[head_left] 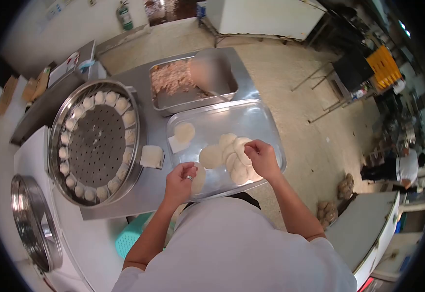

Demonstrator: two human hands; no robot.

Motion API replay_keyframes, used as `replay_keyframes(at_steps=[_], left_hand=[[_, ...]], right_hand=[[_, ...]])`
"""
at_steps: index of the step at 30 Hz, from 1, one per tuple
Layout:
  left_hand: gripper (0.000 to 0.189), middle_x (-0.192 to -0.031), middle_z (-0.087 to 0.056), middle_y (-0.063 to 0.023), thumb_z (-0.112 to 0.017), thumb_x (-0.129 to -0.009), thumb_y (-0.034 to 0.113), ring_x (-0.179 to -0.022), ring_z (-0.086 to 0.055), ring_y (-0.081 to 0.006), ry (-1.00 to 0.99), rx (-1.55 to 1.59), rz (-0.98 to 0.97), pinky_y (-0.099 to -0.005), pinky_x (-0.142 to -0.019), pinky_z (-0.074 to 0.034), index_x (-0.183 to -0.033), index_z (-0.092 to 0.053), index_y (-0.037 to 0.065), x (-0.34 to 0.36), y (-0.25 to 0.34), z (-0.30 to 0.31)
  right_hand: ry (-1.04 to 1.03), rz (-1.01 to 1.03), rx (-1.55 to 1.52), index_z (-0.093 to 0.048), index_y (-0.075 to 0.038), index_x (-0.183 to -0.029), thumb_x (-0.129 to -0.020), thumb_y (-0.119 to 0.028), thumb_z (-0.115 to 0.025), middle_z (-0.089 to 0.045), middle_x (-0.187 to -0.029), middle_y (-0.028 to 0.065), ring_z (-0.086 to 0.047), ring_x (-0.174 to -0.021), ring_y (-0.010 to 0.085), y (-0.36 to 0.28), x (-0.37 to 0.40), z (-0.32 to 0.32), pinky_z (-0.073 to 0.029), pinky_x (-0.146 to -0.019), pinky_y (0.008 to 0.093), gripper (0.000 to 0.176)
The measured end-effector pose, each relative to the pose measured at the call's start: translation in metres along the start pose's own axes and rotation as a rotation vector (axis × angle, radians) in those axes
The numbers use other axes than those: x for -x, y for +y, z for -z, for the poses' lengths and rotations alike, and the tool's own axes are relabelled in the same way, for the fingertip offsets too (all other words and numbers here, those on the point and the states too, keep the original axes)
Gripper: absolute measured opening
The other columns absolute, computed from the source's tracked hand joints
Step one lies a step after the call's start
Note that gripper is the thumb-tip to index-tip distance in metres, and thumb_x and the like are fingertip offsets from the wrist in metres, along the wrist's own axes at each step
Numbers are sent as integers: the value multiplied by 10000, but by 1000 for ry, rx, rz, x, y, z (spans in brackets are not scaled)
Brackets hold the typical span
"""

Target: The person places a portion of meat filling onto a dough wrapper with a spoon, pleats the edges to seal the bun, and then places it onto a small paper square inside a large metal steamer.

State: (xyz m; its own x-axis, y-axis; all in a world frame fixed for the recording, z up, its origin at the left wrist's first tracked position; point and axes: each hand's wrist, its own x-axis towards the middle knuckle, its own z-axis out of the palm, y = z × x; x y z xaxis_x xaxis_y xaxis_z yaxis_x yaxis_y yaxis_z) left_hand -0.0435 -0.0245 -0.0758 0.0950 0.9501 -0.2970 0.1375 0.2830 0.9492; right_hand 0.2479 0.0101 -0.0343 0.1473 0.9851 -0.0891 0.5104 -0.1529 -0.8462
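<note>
Two bare hands work below my head view, over a shallow metal tray [246,117] with rounded corners and a smooth, shiny floor. My left hand [179,184], wearing a silvery ring [189,178], has its fingers curled together at the edge of a pale dough disc [199,179]; I cannot tell whether they pinch it. My right hand [262,158] has thumb and fingers closed on the rim of an upper dough disc [241,151], over a heap of overlapping discs [239,171] on the tray's right side. Between my hands one soft, matte round [210,157] lies flat, touching the heap; farther up, a smaller round [184,132] partly covers a white paper square [177,145].

Wall notices [54,9] and the green extinguisher [126,17] sit too far off for me to read any print. Beyond the tray, a deep rectangular metal pan [166,101] holds coarse, crumbly pinkish filling [171,78]; a blurred patch hides its right part. On my left stands a round steamer [98,141], its metal floor punched with small holes, whitish dumplings [129,117] ringed along its wall. Just beside it is a squarish stack of white papers [151,156]. Tray and pan rest on a grey metal desk [244,73]. Below, a teal plastic basket [132,239] shows a perforated side.
</note>
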Motion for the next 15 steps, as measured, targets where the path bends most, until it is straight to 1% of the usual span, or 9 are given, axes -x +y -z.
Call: replay_keyframes(at_steps=[3,4,7,8,11,12,14,15], left_hand=[[276,-1086,-746,-110,-610,-1050,137,-951,-692,-152,104,58,10,-299,-878,-551,-1256,-637,-44,2,-9,2],[277,-1086,-746,-112,-610,-1051,137,-947,-692,-151,132,77,23,-301,-875,-552,-1257,-635,-46,4,-8,-1],[278,-1087,-748,-118,-613,-1050,133,-939,-697,-153,197,88,39,-302,-867,-556,-1258,-633,-51,16,-15,-17],[278,-1087,-749,-121,-615,-1050,131,-937,-700,-155,219,84,34,-302,-864,-558,-1258,-633,-52,18,-18,-23],[271,-1081,-751,-121,-622,-1047,126,-940,-701,-154,278,85,63,-301,-860,-560,-1254,-637,-47,27,-15,-48],[266,-1078,-749,-120,-627,-1043,116,-943,-698,-151,300,122,90,-297,-863,-559,-1254,-637,-46,33,-5,-57],[253,-1049,-753,-113,-649,-1025,103,-943,-700,-144,344,117,94,-293,-849,-562,-1234,-655,-40,40,-4,-72],[246,-1035,-754,-109,-660,-1016,97,-942,-701,-141,367,115,96,-292,-843,-564,-1224,-664,-36,45,-4,-78]], right_hand=[[-165,122,-14,-737,33,-1062,-939,-134,-701,-758,-931,174,-731,-834,246,-2,-24,-33,-577,-770,348,210],[-300,96,-31,-718,25,-1127,-928,-147,-697,-739,-1063,202,-722,-963,295,-1,-31,-45,-573,-871,400,264],[-401,426,224,-693,22,-1189,-908,-157,-694,-711,-1147,211,-684,-1072,334,11,-45,-85,-541,-950,450,333],[-466,470,303,-683,18,-1175,-886,-166,-703,-664,-1200,225,-625,-1141,380,17,-48,-96,-506,-996,476,343],[-473,554,601,-685,10,-1101,-871,-169,-725,-642,-1166,220,-595,-1141,388,20,-54,-111,-503,-993,458,294],[-497,536,589,-685,6,-1079,-866,-168,-730,-632,-1155,216,-586,-1136,384,22,-57,-113,-499,-991,454,279],[-550,503,570,-683,-2,-1034,-854,-166,-739,-612,-1134,210,-567,-1125,375,27,-66,-114,-492,-987,444,250],[-545,548,549,-683,-6,-1019,-847,-163,-741,-615,-1123,205,-566,-1112,374,27,-67,-113,-493,-975,447,240]])
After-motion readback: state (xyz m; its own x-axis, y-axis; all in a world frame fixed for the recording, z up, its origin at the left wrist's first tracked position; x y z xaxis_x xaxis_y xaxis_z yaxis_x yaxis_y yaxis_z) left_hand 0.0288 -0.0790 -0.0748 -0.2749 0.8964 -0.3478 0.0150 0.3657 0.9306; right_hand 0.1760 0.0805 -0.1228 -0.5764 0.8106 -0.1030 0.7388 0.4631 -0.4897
